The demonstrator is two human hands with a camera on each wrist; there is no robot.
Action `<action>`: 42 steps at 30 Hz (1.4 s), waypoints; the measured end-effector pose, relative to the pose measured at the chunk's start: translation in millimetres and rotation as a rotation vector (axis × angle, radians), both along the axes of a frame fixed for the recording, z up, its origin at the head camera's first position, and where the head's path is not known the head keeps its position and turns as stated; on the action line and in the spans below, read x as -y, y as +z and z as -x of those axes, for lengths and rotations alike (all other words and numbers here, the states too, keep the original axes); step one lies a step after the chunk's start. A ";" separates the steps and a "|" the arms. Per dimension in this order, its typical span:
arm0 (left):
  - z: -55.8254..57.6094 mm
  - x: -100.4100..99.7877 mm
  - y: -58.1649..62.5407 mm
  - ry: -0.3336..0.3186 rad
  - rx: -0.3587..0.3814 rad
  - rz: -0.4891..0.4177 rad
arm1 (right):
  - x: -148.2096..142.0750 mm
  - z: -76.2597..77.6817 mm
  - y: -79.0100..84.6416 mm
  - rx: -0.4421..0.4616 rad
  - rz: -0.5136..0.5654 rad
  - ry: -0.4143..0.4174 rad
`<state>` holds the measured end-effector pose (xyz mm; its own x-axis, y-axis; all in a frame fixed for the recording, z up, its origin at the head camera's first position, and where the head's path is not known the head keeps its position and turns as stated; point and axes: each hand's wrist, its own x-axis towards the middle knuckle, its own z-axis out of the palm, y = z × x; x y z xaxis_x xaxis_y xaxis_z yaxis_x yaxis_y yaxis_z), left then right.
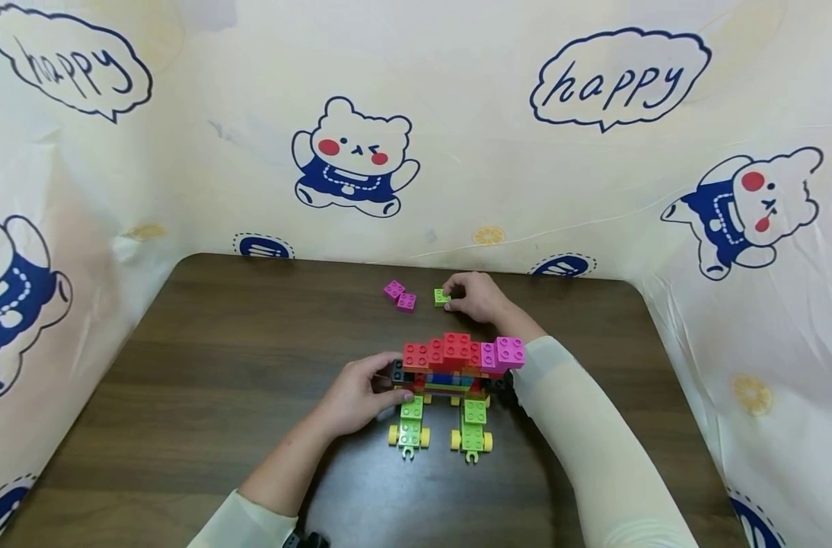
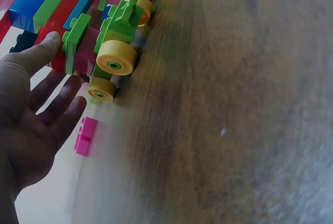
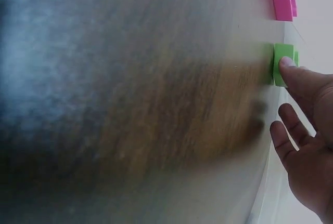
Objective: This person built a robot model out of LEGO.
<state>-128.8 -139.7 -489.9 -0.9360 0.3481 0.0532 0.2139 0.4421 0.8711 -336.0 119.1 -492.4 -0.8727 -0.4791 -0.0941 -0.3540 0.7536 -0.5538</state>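
A brick-built model (image 1: 443,378) stands on the table, with red and pink bricks on top, multicoloured layers below, and light-green bases with yellow wheels (image 2: 117,57). My left hand (image 1: 356,396) holds its left end, the thumb on the near side and the other fingers reaching behind and below. Farther back, my right hand (image 1: 479,297) pinches a small light-green brick (image 1: 441,297) at its right side. In the right wrist view the thumb lies against that green brick (image 3: 283,65), while the lower fingers are spread away from it.
Two magenta bricks (image 1: 400,297) lie left of the green brick, near the back of the brown wooden table (image 1: 251,342). A cream patterned sheet (image 1: 457,152) rises behind the table and along both sides. My right sleeve (image 1: 587,426) passes close by the model's right end.
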 end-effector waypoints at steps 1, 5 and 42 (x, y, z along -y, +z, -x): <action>0.3 -0.9 -0.4 -0.003 0.001 -0.002 | -1.9 -1.7 0.6 0.004 0.001 -0.007; 1.2 -2.8 -1.1 -0.004 0.007 -0.008 | -7.4 -9.1 7.6 0.020 0.017 -0.013; -1.7 -5.1 -1.0 0.060 0.027 0.035 | -38.9 -103.8 159.7 -0.233 0.208 0.327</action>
<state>-127.1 -134.7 -490.9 -0.9560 0.2928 0.0161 0.1627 0.4838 0.8599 -232.2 158.0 -332.7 -0.6588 -0.7211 0.2145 -0.6881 0.4623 -0.5593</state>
